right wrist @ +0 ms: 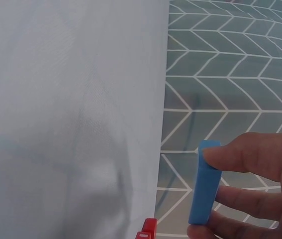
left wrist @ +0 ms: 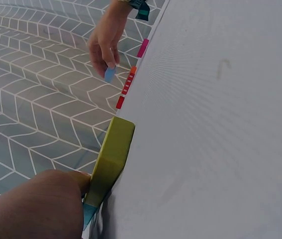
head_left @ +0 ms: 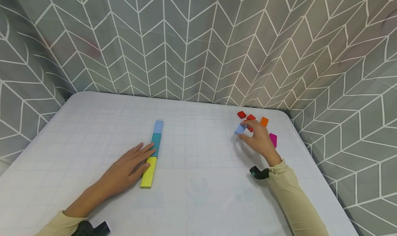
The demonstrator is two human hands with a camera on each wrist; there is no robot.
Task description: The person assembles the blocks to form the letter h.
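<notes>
On the left of the table, a row of flat blocks runs away from me: a yellow block (head_left: pixel 149 175) nearest, a teal block (head_left: pixel 156 141) in the middle and a light blue block (head_left: pixel 158 126) at the far end. My left hand (head_left: pixel 124 170) lies along the row's left side, its extended fingertips touching the teal and yellow blocks. At the far right, my right hand (head_left: pixel 260 139) pinches another light blue block (right wrist: pixel 206 191) between thumb and fingertips. In the right wrist view this block is held on edge, raised above the table.
Several red blocks (head_left: pixel 241 114) lie at the far right, partly covered by the right hand. An orange block (head_left: pixel 264 121) and a magenta block (head_left: pixel 273 140) are just beside them. Behind the white table (head_left: pixel 198 136) hangs a grey patterned curtain (head_left: pixel 198 46).
</notes>
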